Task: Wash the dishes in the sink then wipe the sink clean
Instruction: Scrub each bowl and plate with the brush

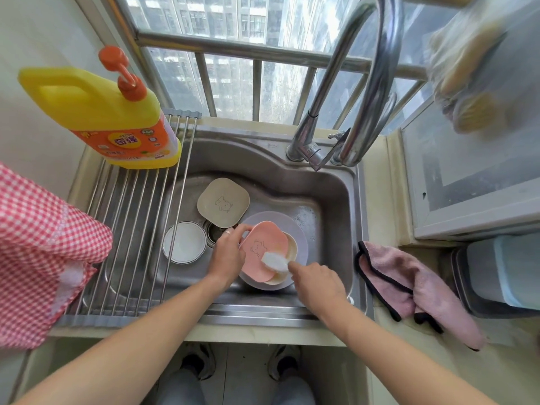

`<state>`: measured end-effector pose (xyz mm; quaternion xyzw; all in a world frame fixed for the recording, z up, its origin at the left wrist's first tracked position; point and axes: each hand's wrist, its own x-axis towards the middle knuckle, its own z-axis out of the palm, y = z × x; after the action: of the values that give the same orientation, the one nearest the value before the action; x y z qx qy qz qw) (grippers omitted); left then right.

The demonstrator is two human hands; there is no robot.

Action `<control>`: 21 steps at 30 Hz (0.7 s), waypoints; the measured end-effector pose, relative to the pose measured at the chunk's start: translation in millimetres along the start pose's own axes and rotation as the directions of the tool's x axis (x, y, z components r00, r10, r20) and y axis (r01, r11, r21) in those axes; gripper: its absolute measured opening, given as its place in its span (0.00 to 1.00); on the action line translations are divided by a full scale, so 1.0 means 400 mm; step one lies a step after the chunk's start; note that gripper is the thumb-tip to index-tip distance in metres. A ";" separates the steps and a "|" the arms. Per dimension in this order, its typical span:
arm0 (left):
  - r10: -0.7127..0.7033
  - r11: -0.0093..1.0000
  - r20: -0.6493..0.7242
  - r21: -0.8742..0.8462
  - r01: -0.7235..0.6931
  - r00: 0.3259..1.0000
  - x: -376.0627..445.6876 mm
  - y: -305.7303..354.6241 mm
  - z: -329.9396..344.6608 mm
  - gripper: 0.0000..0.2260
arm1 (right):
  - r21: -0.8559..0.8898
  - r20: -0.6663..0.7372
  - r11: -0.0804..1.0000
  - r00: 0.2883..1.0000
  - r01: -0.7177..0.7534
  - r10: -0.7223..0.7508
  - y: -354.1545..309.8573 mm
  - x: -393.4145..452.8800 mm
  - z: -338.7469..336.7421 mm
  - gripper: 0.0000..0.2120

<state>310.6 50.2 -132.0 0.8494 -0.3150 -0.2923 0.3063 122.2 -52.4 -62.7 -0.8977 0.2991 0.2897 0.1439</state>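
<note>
Gripping the pink plate (264, 249) by its upper-left rim, your left hand (227, 252) has thumb and fingers curled over the edge, tilting the plate up over the sink (327, 182). Left of it, a white bowl (184, 242) sits partly under the roll-up rack (131, 229), and a beige plate (223, 201) lies just behind the drain. Under the pink plate, a smaller beige dish (289, 244) and a lilac plate (295, 229) are stacked, touching. On the plate's lower right, a white sponge (274, 261) presses on the face, pinched by your right hand (317, 280), fingers curled round its near end. Key relation: sponge sits at the plate's lower-right corner, plate's face runs up-left from there toward your left grip, so likely stroke is up-left across the face, right hand nearer. Plate is angled, so watch it slipping against the dishes below. Pink cloth (409, 290) lies on the counter to the right, untouched; wiping stage not yet begun
</note>
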 end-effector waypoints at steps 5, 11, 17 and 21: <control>0.038 0.998 0.034 0.049 -0.040 0.999 -0.001 0.007 -0.003 0.26 | -0.015 -0.052 0.999 0.998 -0.034 0.034 0.036 0.019 -0.002 0.12; 0.012 0.999 -0.002 0.053 -0.012 1.000 -0.010 0.000 0.008 0.25 | 0.069 0.021 0.998 1.000 0.010 -0.011 -0.002 -0.012 0.020 0.11; -0.002 0.999 0.012 0.039 0.001 1.000 -0.009 0.004 0.002 0.23 | 0.112 -0.100 0.987 0.987 -0.118 0.130 0.040 0.015 0.010 0.05; -0.054 0.998 -0.007 0.030 0.054 0.999 -0.011 -0.004 0.007 0.23 | 0.170 -0.008 0.985 0.999 -0.032 0.034 0.001 -0.002 0.025 0.06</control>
<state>306.6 53.3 -133.6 0.8630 -0.2954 -0.2932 0.2863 116.9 -47.9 -70.2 -0.8788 0.3383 0.2605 0.2131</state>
